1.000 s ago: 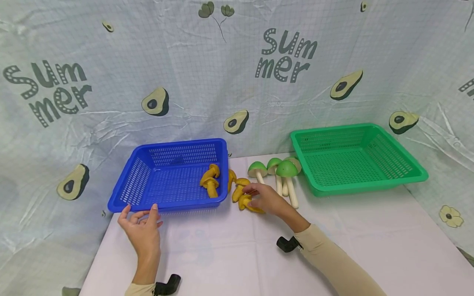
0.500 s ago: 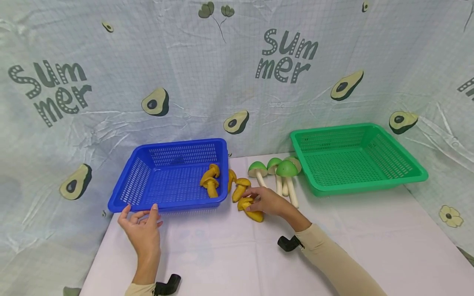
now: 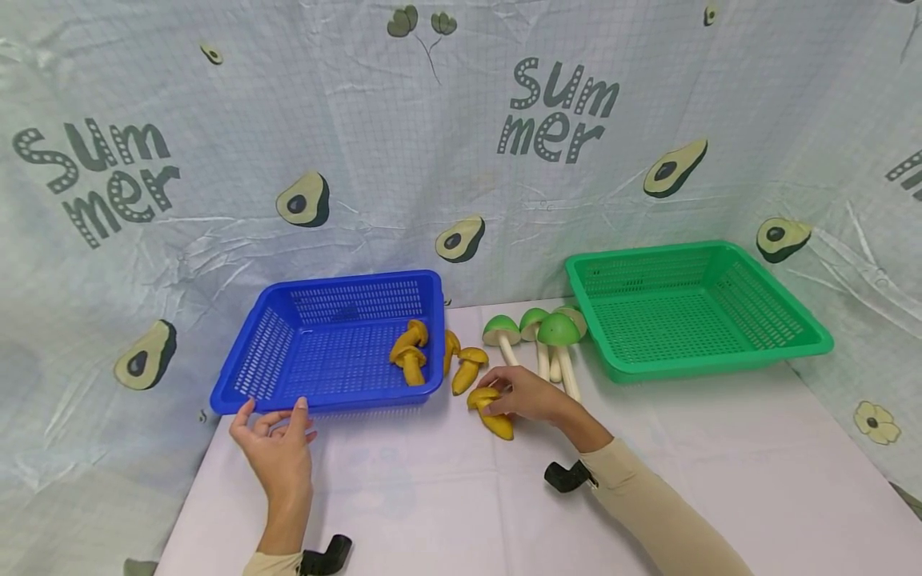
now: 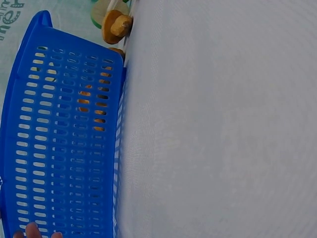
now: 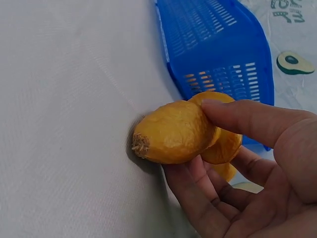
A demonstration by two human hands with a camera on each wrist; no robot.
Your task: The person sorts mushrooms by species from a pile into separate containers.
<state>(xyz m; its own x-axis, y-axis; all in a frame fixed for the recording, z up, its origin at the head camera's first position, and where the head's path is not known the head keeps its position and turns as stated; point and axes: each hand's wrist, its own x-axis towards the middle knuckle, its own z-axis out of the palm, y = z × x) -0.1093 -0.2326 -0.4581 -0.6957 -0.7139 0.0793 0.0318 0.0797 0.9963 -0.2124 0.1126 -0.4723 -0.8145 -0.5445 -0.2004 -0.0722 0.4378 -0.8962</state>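
Observation:
My right hand [image 3: 524,394] pinches a yellow-brown toy mushroom [image 3: 497,426] between thumb and fingers, low over the table right of the blue basket. In the right wrist view, the stem end of this mushroom [image 5: 171,134] points away from the palm, its cap by the thumb. My left hand [image 3: 279,448] holds the front rim of the blue basket [image 3: 338,398], with some fingers curled below the edge. Two yellow mushrooms [image 3: 410,364] lie inside that basket at its right end. Two more yellow mushrooms [image 3: 468,372] lie outside, by its right wall.
Several green-capped toy mushrooms [image 3: 558,330] with pale stems lie between the baskets. A green basket [image 3: 720,362] with nothing in it stands on the right. A printed cloth [image 3: 374,184] hangs behind the white-covered table [image 3: 432,496].
My right hand has drawn the yellow mushroom slightly toward me and turned it, away from the neighbouring yellow one. My left hand has stayed at the basket rim.

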